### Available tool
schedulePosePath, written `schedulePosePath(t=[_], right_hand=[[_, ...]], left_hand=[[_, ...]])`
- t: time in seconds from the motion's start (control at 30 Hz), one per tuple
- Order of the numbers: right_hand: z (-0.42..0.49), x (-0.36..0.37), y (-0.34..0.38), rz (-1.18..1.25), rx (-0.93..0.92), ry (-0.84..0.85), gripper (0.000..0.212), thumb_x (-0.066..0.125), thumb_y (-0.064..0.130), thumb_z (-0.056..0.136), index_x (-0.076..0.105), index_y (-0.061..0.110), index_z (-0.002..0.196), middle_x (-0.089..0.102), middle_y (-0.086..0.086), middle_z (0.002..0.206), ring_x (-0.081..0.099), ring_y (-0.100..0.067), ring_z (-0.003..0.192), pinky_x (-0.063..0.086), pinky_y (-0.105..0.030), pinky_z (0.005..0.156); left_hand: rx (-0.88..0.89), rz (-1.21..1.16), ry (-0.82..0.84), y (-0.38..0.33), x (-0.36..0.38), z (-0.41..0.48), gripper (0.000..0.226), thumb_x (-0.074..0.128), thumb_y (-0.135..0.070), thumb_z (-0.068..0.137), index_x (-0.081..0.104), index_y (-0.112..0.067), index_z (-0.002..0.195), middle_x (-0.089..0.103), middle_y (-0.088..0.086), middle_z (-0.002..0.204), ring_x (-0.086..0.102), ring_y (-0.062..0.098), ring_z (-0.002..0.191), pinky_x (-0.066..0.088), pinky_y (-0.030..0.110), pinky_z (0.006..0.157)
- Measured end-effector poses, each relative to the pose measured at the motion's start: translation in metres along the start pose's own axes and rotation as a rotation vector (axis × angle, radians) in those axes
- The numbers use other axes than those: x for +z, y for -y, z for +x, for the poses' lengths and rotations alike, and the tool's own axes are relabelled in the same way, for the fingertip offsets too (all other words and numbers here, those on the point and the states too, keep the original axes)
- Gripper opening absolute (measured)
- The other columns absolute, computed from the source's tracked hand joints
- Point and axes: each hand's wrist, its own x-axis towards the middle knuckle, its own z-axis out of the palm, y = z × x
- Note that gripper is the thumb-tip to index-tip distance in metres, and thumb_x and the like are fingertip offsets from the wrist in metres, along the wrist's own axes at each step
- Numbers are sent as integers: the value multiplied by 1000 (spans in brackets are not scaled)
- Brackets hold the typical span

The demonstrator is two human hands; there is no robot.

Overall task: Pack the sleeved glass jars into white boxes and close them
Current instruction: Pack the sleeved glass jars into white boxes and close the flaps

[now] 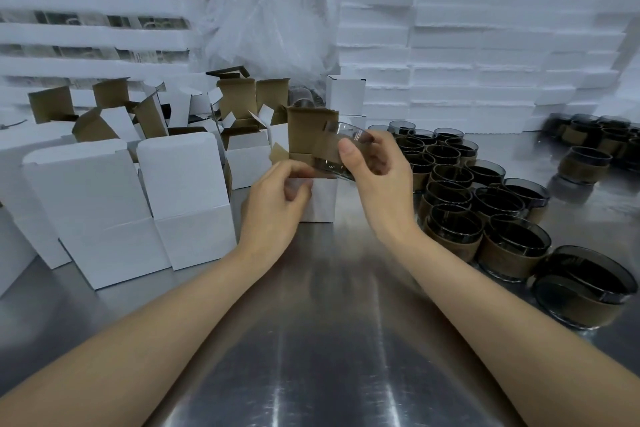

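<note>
Smoky glass jar (341,152) with brown sleeve, tilted, gripped by right hand (372,177) fingers. Left hand (277,201) pinches the open white box (318,199); contents hidden.

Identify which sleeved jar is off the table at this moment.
The sleeved jar gripped in the right hand, tilted at the mouth of the open white box that the left hand steadies. All other jars stand upright on the table.
</note>
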Motion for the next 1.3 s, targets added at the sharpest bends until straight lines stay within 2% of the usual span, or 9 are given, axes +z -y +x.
schedulePosePath(t=[0.27, 0.4, 0.6, 0.77, 0.93, 1.03, 1.13, 1.23, 1.3], right_hand=[[4, -10, 3, -197, 46, 16, 24, 66, 54, 80, 57, 36, 94, 59, -2, 110, 49, -18, 111, 41, -28, 93], [5, -12, 0, -278, 59, 134, 25, 70, 44, 81, 59, 30, 100, 59, -4, 110, 49, -21, 112, 44, -43, 97], [7, -11, -2, -283, 21, 237, 22, 71, 32, 85, 59, 24, 101, 58, 4, 105, 50, -24, 107, 41, -27, 85], [4, -9, -15, -377, 46, 350, 11, 64, 19, 91, 71, 11, 88, 49, 3, 116, 31, -16, 124, 26, -22, 102], [7, -11, -22, -326, 34, 326, 15, 56, 15, 95, 70, 13, 98, 53, 5, 111, 40, -13, 118, 33, -25, 100], [5, -9, -24, -96, 62, 89, 27, 45, 8, 98, 56, 23, 117, 51, 5, 119, 53, -7, 112, 44, -21, 93], [9, -8, -23, 180, 207, -95, 35, 40, -1, 97, 48, 27, 115, 50, 1, 118, 64, -11, 104, 54, -26, 87], [9, -7, -26, 226, 284, -76, 32, 51, 1, 95, 48, 20, 121, 55, -1, 116, 65, -10, 101, 54, -23, 84], [5, -4, -26, 197, 322, 16, 27, 57, 9, 94, 54, 16, 120, 62, 0, 113, 63, -10, 104, 54, -23, 86]], left_hand=[[200, 67, 33, -13, -1, -7, 9, 72, -20, 84, 70, -26, 90, 60, -25, 81, 55, -1, 67, 40, 8, 61], [222, 62, 48, -18, -1, -8, 8, 73, -19, 83, 71, -21, 91, 56, -28, 79, 54, 7, 62, 42, 12, 57], [220, 56, 37, -21, 0, -8, 9, 74, -18, 82, 68, -22, 88, 54, -26, 76, 52, 12, 61, 44, 19, 55], [206, -11, 14, -21, -1, -6, 11, 75, -15, 82, 66, -16, 87, 51, -8, 91, 50, 16, 58, 46, 18, 60], [92, -89, -27, -23, -3, -4, 30, 75, -18, 82, 50, -33, 90, 51, -3, 92, 51, 8, 55, 42, 10, 60], [-15, -141, -142, -25, -1, -3, 27, 63, -18, 92, 45, -26, 110, 47, 3, 102, 50, 3, 65, 44, 13, 74], [-105, -101, -267, -25, -2, -1, 30, 48, -16, 99, 39, -13, 127, 37, -10, 106, 48, -9, 82, 36, 0, 79], [-186, -74, -208, -22, 0, -1, 43, 41, -20, 101, 28, -12, 141, 34, 0, 134, 43, -9, 102, 27, -6, 81], [-297, -112, -99, -20, 3, -2, 49, 36, -29, 103, 20, -20, 148, 31, -6, 146, 35, -2, 123, 24, 4, 91]])
